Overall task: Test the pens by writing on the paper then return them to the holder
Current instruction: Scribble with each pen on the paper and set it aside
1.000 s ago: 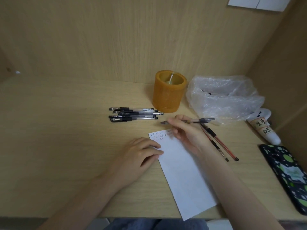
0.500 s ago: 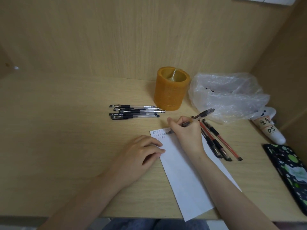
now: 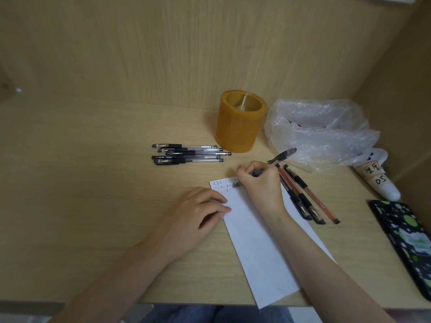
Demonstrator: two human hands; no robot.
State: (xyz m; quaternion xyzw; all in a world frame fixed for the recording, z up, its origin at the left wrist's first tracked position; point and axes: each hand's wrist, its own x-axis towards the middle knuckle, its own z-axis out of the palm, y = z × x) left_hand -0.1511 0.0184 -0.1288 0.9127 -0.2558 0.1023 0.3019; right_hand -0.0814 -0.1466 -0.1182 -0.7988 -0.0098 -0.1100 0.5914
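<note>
- Right hand (image 3: 260, 185) grips a black pen (image 3: 277, 159), tip on the paper's (image 3: 254, 248) top edge.
- Left hand (image 3: 198, 213) rests loosely curled on the paper's left edge.
- Orange holder (image 3: 239, 127) stands behind, five pens (image 3: 189, 153) lying beside it.

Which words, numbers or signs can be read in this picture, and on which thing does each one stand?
"正", repeated in rows: top end of the white paper.
"05": lower label on the white tube.
Upper label on the same tube: handwritten characters, too blurred to read.
Print on the barrels of the black pens: too small to read.
</note>
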